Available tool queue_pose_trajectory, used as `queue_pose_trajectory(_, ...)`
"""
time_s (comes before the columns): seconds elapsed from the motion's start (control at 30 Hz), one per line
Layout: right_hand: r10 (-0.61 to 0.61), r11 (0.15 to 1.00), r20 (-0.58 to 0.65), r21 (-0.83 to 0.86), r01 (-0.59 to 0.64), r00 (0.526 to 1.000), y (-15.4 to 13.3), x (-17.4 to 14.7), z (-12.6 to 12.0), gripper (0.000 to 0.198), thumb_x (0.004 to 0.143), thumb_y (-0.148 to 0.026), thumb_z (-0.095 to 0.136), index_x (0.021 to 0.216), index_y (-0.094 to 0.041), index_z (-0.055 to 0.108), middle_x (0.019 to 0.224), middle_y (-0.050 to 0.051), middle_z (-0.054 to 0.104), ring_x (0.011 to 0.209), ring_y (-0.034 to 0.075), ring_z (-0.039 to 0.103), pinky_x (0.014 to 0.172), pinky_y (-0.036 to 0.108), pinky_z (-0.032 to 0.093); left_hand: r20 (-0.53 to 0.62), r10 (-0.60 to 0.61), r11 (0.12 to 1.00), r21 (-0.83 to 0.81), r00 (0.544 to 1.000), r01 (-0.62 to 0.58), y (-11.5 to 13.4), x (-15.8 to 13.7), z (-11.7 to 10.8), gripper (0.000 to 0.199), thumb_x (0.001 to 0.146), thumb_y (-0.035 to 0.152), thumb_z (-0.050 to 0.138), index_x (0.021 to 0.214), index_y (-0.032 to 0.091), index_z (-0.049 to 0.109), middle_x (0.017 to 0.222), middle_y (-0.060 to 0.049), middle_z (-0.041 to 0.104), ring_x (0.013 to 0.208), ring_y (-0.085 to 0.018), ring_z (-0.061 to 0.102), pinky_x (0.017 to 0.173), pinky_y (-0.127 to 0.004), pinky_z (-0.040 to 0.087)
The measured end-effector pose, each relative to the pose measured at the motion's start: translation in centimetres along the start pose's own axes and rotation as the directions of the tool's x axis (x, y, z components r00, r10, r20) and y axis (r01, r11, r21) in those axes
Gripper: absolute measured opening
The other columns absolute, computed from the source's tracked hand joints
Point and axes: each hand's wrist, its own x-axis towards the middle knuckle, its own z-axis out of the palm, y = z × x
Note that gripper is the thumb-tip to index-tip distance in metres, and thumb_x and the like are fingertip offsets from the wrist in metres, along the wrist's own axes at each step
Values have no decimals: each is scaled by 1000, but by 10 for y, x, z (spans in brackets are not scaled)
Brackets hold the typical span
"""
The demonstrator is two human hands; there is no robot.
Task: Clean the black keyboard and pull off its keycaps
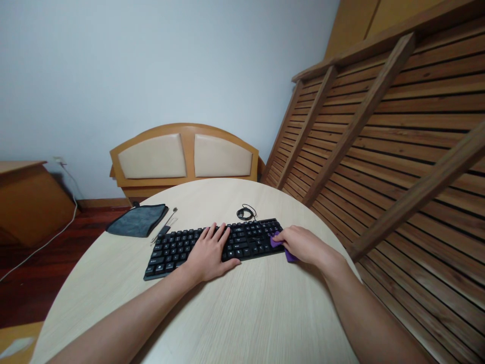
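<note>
A black computer keyboard [170,253] lies on the pale round table [242,313], slightly turned so its right end is farther off. My left hand [208,255] rests flat across the middle of its keys, fingers stretched out and thumb pointing right along the near edge. At the number pad, my right hand [303,245] is closed on a purple cloth [291,257]. The cloth's bunched tip touches the keys, and another part hangs out below the hand beside the keyboard's right end.
A coiled black cable [246,212] sits behind the keyboard. To the left lie a dark grey cloth pouch [138,221] and a small brush-like tool [170,222]. Beyond the table stands a headboard [189,132]; a slatted wooden frame [379,136] leans along the right side.
</note>
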Motion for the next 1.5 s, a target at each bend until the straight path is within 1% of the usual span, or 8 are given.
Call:
queue_pose_trajectory(0.1, 24, 1000, 24, -18, -24, 999, -5, -3, -3, 30, 82, -10, 52, 85, -24, 78, 80, 5, 74, 74, 20, 67, 60, 25, 37, -21, -10, 1000, -10, 1000, 9, 2, -2, 1, 96, 83, 81, 32, 151, 13, 34, 157, -14, 31, 145, -41, 22, 117, -53, 21)
queue_pose_trajectory(0.37, 78, 992, 64, -100, -71, 995, -18, -11, -11, 29, 84, -9, 52, 82, -23, 77, 76, 7, 73, 74, 22, 68, 57, 27, 37, -27, 11, 1000, 2, 1000, -11, 3, -4, 0, 95, 84, 80, 33, 152, 13, 31, 157, -14, 31, 145, -39, 23, 117, -51, 22)
queue_pose_trajectory(0.63, 164, 963, 95, -231, -139, 982, -40, -10, -9, 26, 82, -5, 53, 80, -17, 77, 86, 14, 75, 82, 27, 71, 61, 29, 42, -32, 6, 1000, -5, 999, -7, 3, -5, 2, 94, 84, 80, 33, 152, 15, 30, 157, -13, 31, 145, -39, 22, 116, -53, 23)
queue_pose_trajectory(0.83, 149, 978, 110, -164, -130, 983, -41, -14, -9, 26, 79, -8, 57, 83, -21, 79, 87, 11, 77, 83, 27, 71, 62, 29, 43, -26, 3, 1000, -1, 1000, -3, 3, -5, 2, 95, 85, 80, 32, 152, 14, 31, 157, -13, 30, 145, -39, 21, 117, -52, 23)
queue_pose_trajectory(1.07, 82, 992, -90, -91, -91, 993, -24, -4, -7, 39, 82, -11, 49, 102, -30, 77, 99, 5, 77, 91, 25, 70, 72, 29, 45, -12, -5, 1000, 12, 1000, 5, 3, -3, 1, 97, 84, 81, 30, 152, 12, 31, 158, -14, 29, 145, -38, 22, 118, -51, 22)
queue_pose_trajectory(1.23, 85, 991, 3, -107, -85, 996, -25, -1, 1, 37, 79, -7, 51, 94, -27, 79, 93, 6, 77, 87, 25, 71, 67, 28, 43, -37, -9, 1000, 7, 999, 9, 0, -2, 4, 95, 84, 81, 32, 152, 15, 32, 158, -12, 31, 145, -38, 23, 117, -50, 23)
queue_pose_trajectory(1.37, 79, 993, 11, -84, -78, 997, -20, -5, 1, 36, 76, -8, 54, 90, -29, 80, 91, 4, 78, 85, 24, 71, 66, 28, 44, -45, -3, 1000, 6, 999, 3, -1, -1, 5, 95, 84, 81, 33, 152, 15, 32, 158, -13, 30, 145, -38, 23, 117, -51, 24)
queue_pose_trajectory(1.5, 57, 997, -150, -42, -64, 987, -6, 3, 5, 35, 82, -14, 53, 103, -30, 77, 102, 3, 77, 93, 24, 70, 78, 30, 48, -44, -14, 1000, 20, 999, 15, -1, 0, 5, 95, 84, 80, 34, 150, 12, 35, 157, -15, 31, 145, -39, 24, 117, -51, 25)
